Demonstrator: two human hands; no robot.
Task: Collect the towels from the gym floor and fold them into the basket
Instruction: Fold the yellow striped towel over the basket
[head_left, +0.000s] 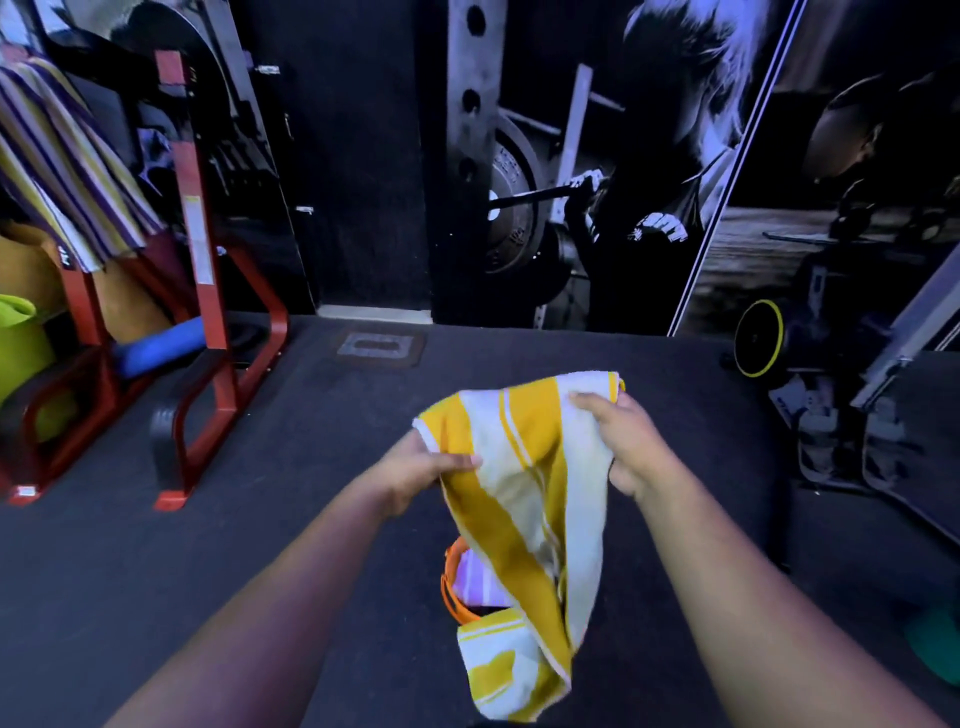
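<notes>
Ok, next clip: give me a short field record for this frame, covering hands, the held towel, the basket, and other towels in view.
left hand: gripping the left top edge of the yellow-and-white striped towel
right hand: gripping the towel's right top edge
held towel: lifted off the floor, hanging unfolded, lower end bunched
basket: orange basket on the dark floor mat, mostly hidden behind the towel
in basket: purple-and-white striped cloth partly visible
other towel: purple-and-yellow striped towel draped over the red rack, far left

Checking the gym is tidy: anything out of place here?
A striped towel hangs over the red rack at left, uncollected. Both hands hold the yellow towel, unfolded.
</notes>
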